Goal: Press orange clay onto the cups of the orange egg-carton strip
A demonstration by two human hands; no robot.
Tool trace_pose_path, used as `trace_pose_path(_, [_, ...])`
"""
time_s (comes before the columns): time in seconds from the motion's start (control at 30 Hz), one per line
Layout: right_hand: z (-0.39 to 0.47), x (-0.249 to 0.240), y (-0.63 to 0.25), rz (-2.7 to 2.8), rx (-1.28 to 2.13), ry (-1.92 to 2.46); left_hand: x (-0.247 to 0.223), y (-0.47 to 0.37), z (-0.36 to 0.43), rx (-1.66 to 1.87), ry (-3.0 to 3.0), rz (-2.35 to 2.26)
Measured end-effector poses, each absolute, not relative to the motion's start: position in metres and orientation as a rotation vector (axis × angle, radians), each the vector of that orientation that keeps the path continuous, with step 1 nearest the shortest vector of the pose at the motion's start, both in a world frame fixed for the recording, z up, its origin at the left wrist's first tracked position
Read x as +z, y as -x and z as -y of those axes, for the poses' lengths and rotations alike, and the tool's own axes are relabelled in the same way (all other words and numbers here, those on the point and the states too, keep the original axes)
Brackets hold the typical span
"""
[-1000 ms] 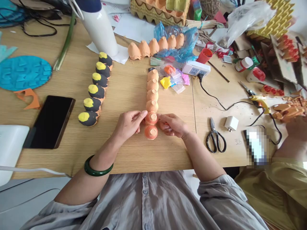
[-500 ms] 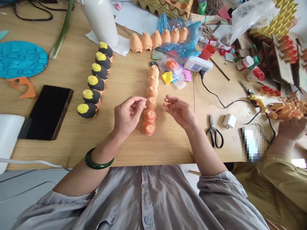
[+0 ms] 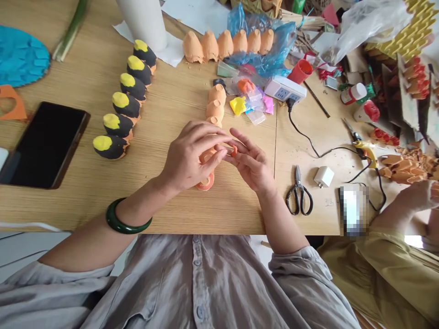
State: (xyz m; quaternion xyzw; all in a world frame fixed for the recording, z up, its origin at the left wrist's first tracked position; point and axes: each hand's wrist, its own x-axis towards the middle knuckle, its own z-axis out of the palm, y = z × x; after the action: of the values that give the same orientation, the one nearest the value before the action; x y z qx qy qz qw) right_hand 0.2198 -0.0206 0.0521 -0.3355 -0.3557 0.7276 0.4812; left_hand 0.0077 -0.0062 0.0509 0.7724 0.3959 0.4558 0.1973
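Right hand pinches a small orange piece just right of the partly hidden cup row. Left hand curves close by; its grip cannot be determined. Light, even fingertip pressure is advised, clear of the cups.

My right hand holds a small, bright-orange, clay-like lump; a pale-orange, moulded-pulp row of egg cups, redder at its near end, runs away from me.

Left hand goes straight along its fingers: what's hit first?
Likely the right hand or the small orange lump it holds; depth is unclear, so the left hand may be touching.
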Motion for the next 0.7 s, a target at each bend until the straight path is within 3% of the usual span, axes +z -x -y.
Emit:
trace_pose_path(0.33, [0.024,0.059,-0.229,0.906,1.859,0.863,0.044,-0.016,0.003,1.163,-2.064,-0.954])
trace_pose_path(0.7, [0.028,0.062,-0.227,0.811,1.901,0.969,0.050,-0.013,0.009,1.093,-1.712,-1.091])
